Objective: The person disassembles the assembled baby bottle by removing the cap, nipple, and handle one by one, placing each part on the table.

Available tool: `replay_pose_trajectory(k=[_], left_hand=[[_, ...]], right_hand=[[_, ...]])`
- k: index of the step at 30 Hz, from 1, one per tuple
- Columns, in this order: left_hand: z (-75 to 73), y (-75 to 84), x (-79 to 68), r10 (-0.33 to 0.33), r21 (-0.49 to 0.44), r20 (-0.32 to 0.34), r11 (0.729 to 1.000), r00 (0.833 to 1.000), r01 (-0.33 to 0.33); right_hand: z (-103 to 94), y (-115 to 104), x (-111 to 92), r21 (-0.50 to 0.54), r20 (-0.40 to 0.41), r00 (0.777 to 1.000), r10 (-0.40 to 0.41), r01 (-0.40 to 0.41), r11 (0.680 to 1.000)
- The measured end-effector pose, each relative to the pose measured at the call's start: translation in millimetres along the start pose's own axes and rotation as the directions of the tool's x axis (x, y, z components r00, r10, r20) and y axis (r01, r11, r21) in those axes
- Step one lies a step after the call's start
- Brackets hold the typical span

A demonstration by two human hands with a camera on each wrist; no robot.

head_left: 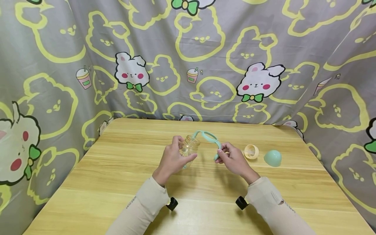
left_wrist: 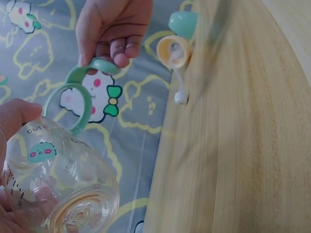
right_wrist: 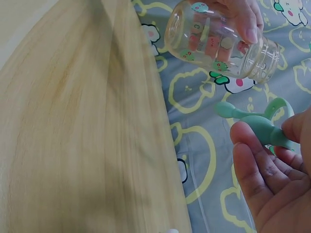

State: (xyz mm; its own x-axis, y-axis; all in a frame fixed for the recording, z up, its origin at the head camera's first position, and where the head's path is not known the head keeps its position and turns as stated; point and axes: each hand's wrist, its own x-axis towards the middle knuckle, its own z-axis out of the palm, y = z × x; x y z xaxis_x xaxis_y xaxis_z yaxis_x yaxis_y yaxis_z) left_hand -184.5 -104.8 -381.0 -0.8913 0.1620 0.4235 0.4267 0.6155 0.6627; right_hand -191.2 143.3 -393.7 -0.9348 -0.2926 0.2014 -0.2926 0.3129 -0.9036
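A clear baby bottle (left_wrist: 68, 170) with printed cartoon faces and dark scale marks is held, tilted, by my left hand (head_left: 171, 160). Its threaded neck (head_left: 193, 140) is uncovered. My right hand (head_left: 234, 160) pinches one grip of a mint-green bottle handle (right_wrist: 257, 127), a ring with two curved arms. In the head view the handle's far arm overlaps the bottle's mouth; the right wrist view shows the handle apart from the bottle.
On the table (head_left: 132, 202), right of my right hand, lies a cream bottle collar (head_left: 257, 153), with a white weighted straw (left_wrist: 181, 96). Beside it sits a mint-green dome cap (head_left: 273, 158). A patterned curtain (head_left: 164, 39) hangs behind the table and along both sides.
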Motion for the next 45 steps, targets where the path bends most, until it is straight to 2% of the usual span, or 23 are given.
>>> replay_pose_trajectory(k=[14, 24, 37, 45], left_hand=[[0.1, -2.6, -0.3, -0.044, -0.034, 0.012, 0.998, 0.999, 0.044], [-2.6, -5.2, -0.6, -0.011, -0.025, 0.015, 1.000, 1.000, 0.012], [-4.3, -6.1, 0.4, -0.017, -0.023, 0.014, 1.000, 1.000, 0.017], [-5.3, -5.9, 0.7, 0.010, -0.004, 0.020, 1.000, 1.000, -0.010]], right_hand=[[1.1, 9, 2, 0.011, -0.010, 1.000, 0.026, -0.026, 1.000], [-2.8, 20, 5, -0.019, -0.006, 0.999, 0.043, -0.043, 0.999], [-1.7, 32, 10, -0.013, 0.000, 0.996, 0.089, -0.089, 0.996], [-0.2, 36, 10, -0.032, -0.003, 0.994, 0.110, -0.110, 0.993]])
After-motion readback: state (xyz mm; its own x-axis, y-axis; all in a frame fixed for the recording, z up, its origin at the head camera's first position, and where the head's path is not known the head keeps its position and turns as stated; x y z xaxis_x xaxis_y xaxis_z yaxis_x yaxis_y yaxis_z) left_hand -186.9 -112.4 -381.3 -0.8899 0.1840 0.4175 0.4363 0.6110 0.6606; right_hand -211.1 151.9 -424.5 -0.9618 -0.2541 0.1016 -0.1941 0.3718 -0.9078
